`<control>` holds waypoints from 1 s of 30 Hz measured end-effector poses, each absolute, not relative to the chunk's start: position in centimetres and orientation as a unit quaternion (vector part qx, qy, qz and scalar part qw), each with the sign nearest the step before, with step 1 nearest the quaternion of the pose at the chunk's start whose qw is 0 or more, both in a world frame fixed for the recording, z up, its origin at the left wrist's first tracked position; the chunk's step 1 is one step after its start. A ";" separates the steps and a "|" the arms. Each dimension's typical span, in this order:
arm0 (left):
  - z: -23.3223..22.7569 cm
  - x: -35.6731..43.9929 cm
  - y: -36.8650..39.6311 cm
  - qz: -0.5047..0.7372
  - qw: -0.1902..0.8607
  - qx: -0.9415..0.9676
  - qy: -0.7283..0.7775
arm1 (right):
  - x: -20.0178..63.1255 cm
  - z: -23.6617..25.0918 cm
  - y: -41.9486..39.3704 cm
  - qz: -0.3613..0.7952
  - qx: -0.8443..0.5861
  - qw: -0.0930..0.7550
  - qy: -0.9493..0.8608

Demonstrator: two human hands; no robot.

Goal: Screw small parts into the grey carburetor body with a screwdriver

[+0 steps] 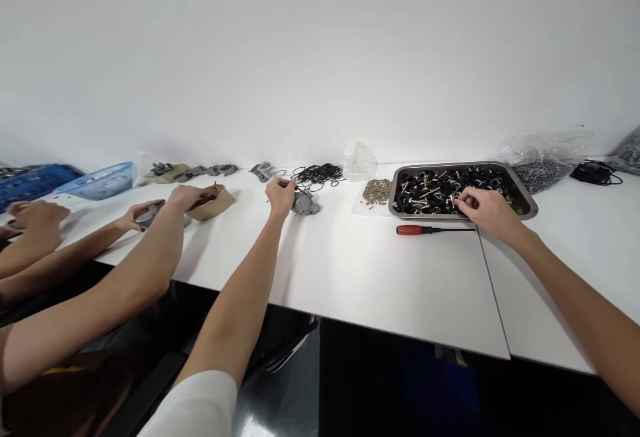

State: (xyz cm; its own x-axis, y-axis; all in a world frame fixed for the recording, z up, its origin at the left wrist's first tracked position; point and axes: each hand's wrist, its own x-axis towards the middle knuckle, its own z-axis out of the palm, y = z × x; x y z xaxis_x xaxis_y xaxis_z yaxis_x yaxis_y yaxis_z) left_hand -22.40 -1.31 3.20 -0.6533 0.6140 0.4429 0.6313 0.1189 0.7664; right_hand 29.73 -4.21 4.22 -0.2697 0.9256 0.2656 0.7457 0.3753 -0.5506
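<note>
My left hand [280, 196] is closed at the left edge of a grey moulded part [305, 205], just over the table; some of its fingers are hidden. Right behind that part lies a loose pile of black rubber rings [320, 174]. Over at the right, my right hand [487, 210] reaches across the front rim of a metal tray [529, 209]. Its thumb and forefinger pinch a small shiny metal piece [453, 201] above the mixed black and metal parts [425, 190] in the tray.
A red-handled screwdriver [411, 230] lies before the tray. Small brass-coloured pieces [377, 192] are heaped at its left. Clear bags [360, 160] stand along the wall. Co-workers' arms [145, 257] work at the left, near a tan bowl [215, 207] and blue baskets [103, 182].
</note>
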 end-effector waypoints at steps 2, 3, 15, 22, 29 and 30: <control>2.9 -22.2 -1.5 -0.521 -0.003 -0.389 -0.760 | 29.6 4.4 -4.3 0.166 -0.539 0.276 -0.779; 2.7 -22.0 -1.6 -0.527 -0.005 -0.376 -0.762 | 29.6 4.5 -4.4 0.168 -0.539 0.275 -0.778; 1.7 -17.7 -3.6 -0.596 -0.113 -0.392 -0.692 | 29.7 4.2 -4.2 0.155 -0.534 0.283 -0.782; 1.5 -14.8 -6.2 -0.619 -0.194 -0.411 -0.641 | 29.8 4.2 -4.1 0.161 -0.528 0.279 -0.786; 2.2 -10.9 -9.2 -0.595 -0.268 -0.441 -0.616 | 29.6 4.3 -4.4 0.167 -0.540 0.279 -0.776; 2.3 -10.2 -9.5 -0.593 -0.279 -0.442 -0.612 | 29.6 4.3 -4.4 0.168 -0.539 0.280 -0.776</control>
